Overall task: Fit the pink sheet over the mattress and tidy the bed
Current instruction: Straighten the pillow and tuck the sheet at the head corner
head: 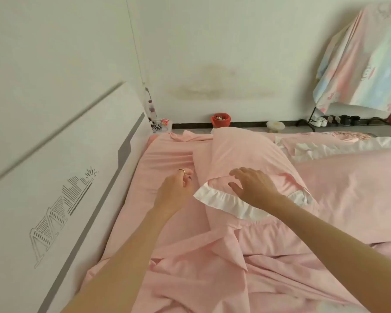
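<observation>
The pink sheet (167,159) lies over the mattress, smooth near the headboard and heavily crumpled in the foreground (212,267). A pink pillow (239,154) with a white ruffled edge (224,202) lies on it, running away from me. My right hand (253,186) hovers over the pillow's near end with fingers spread and relaxed. My left hand (175,188), wearing a ring, is just left of the pillow above the sheet, its fingers loosely curled with nothing visibly in them.
A white headboard (66,188) runs along the left. A pink duvet with white trim (348,177) covers the bed's right side. Beyond the bed are a red bin (221,119), a rack draped with cloth (366,64) and shoes on the floor.
</observation>
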The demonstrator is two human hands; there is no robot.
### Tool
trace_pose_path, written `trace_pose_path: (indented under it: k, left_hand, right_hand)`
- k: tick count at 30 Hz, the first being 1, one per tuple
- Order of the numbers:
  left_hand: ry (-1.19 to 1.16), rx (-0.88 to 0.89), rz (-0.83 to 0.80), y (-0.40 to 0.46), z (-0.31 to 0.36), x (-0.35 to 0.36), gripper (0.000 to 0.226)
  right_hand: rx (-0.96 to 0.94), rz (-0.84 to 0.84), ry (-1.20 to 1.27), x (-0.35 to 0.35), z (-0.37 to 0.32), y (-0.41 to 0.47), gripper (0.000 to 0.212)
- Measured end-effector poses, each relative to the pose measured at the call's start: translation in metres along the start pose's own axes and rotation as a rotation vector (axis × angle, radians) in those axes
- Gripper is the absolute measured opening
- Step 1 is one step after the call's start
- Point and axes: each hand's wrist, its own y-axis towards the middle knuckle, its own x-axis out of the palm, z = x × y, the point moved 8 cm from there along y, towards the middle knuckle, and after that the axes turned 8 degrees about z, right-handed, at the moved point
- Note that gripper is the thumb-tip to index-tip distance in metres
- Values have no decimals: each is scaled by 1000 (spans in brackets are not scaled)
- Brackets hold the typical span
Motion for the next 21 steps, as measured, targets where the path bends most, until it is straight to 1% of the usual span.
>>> trace_pose_path:
  k: [3,7,10,12,14,17,20,21]
  left_hand:
    - [7,-25,-73,28,6,40,30]
    - [47,-73,-163,78,9,98,34]
    - [112,-75,-180,122,7,144,37]
    - [134,-55,-185,143,6,173,39]
    - [125,-86,-193,157,0,200,43]
    - [134,-206,-200,184,-21,238,52]
    - [146,-303,-160,210,-41,260,69]
    - [134,-333,-143,217,-46,265,71]
  right_hand:
    - [103,-8,31,17,52,17,42]
    - [285,-107,55,55,136,52,48]
    - [490,-118,158,90,214,83,51]
    - [628,-96,208,112,261,95,53]
    - [758,-80,255,135,300,100,56]
    - [940,-116,372,177,346,104,70]
    - [1102,-186,549,216,373,98,98]
    - [1146,-199,606,226,379,95,101]
